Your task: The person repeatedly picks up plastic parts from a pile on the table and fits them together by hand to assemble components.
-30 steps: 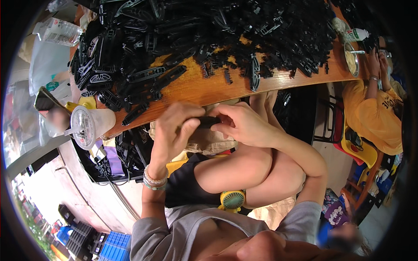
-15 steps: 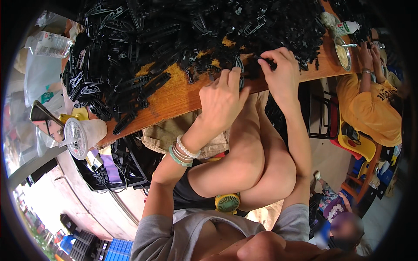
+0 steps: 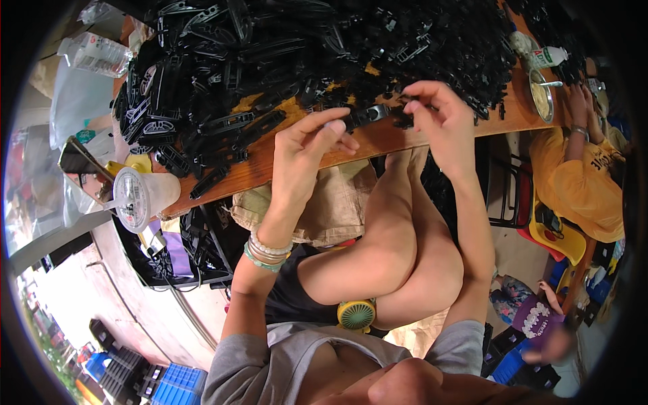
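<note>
Over the front edge of the wooden table, my left hand [image 3: 300,152] pinches one end of a long black plastic part [image 3: 368,116] between thumb and fingertips. The part points to the right, with a shiny grey spot near its far end. Just right of it, my right hand [image 3: 445,125] is closed, thumb against fingers, on a small black plastic piece [image 3: 404,116] whose exact shape I cannot make out. The two pieces are close, but I cannot tell whether they touch. A big heap of black plastic parts [image 3: 283,50] lies beyond both hands.
A plastic cup [image 3: 156,190] with a lid stands at the table's left corner, beside a phone [image 3: 84,165]. Several loose parts lie near the front edge. A metal bowl [image 3: 542,101] with a spoon is at the right, near another person in an orange shirt [image 3: 574,179].
My left hand has moved left and turned, and the long black part now shows stretched out between the hands. My right hand has shifted only slightly, its fingers more raised.
</note>
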The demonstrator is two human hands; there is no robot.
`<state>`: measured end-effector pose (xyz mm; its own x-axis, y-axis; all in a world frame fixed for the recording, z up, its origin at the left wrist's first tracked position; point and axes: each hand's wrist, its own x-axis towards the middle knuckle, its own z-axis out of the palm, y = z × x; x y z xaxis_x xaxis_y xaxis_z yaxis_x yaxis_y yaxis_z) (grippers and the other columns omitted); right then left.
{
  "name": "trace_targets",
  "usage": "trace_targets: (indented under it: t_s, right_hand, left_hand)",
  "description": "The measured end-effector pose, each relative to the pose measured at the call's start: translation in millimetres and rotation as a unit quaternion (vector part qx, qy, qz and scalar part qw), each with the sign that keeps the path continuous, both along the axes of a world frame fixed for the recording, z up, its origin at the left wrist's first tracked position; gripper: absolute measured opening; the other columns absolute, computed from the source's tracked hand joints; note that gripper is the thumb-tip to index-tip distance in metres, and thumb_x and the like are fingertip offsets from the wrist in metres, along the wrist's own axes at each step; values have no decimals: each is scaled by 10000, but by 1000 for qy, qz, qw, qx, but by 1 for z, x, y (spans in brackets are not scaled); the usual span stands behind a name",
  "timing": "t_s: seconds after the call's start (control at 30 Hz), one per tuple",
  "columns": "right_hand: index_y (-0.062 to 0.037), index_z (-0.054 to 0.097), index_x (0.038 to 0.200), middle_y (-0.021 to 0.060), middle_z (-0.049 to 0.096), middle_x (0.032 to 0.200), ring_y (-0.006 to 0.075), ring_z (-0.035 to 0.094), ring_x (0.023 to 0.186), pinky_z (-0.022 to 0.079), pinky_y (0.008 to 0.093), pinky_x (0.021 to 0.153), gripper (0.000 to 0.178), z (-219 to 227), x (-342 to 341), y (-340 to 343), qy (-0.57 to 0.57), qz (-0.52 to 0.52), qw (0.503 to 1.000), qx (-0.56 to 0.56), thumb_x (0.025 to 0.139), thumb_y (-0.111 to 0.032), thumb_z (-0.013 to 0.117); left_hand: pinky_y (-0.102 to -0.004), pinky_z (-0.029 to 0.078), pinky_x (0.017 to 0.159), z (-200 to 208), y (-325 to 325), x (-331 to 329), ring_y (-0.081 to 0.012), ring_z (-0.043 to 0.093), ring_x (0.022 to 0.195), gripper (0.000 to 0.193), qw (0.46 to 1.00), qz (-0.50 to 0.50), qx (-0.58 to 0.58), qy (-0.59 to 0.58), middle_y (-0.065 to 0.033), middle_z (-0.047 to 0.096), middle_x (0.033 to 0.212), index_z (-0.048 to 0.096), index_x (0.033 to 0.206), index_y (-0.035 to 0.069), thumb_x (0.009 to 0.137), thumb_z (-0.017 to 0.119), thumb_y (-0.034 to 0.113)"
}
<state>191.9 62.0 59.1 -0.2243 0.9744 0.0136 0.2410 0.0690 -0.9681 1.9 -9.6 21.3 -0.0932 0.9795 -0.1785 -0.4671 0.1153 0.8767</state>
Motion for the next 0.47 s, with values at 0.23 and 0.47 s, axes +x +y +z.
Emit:
trace_targets:
  t_s: [0.23, 0.47]
  right_hand:
    - [40, 612, 1006, 59, 660, 854, 83, 626, 759, 497, 204, 669, 130, 17, -25, -33, 123, 26, 991, -54, 912, -45, 581]
    - [36, 606, 995, 87, 659, 951, 131, 632, 888, 496, 243, 836, 125, 12, -43, -43, 112, 99, 988, -36, 915, -56, 575]
  left_hand:
    - [-296, 561, 752, 13, -21, 1, -194, 666, 753, 138, 996, 90, 1, 8, -117, 650, 879, 600, 986, -81, 870, 612, -8]
    - [-297, 477, 924, 12, -31, 7, -180, 596, 993, 510, 994, 68, 36, 72, -154, 565, 1160, 279, 1354, -23, 921, 547, 12]
